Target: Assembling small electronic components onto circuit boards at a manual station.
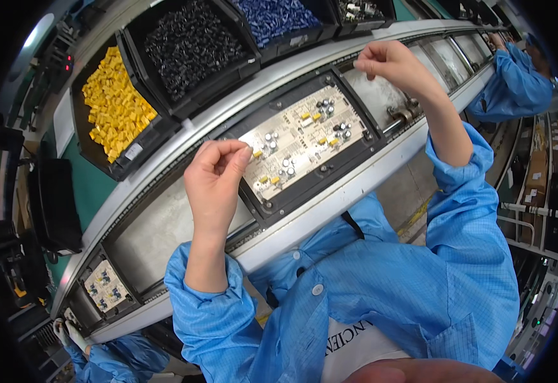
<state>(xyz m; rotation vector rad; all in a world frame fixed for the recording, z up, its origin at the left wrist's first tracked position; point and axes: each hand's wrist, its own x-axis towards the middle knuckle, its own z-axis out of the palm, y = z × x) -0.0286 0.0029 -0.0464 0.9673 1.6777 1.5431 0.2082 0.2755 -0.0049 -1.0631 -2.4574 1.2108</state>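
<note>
Head view: the left hand [212, 185] is at the centre left of the frame, its fingers curled and the thumb and forefinger brought together at the left edge of a pale circuit board [304, 137], just beside a small yellow component [257, 154]; whether anything is pinched between the tips I cannot tell. The right hand [397, 67] is raised at the upper right of the frame, beyond the board's upper right corner, its fingers bent and the thumb close to them; I cannot tell whether it grips a small part. The circuit board lies face up in the middle of the picture, set with yellow, black and silvery components, inside a black carrier [320, 179] on a conveyor with a silver rail [304, 221]. Along the top, black bins [218, 87] hold yellow parts [116, 105], black parts [192, 48] and blue parts [279, 19]. A second board [105, 286] sits on the line at lower left, near a co-worker's gloved hands [74, 333], and another co-worker in a blue sleeve [512, 80] is at the upper right
</note>
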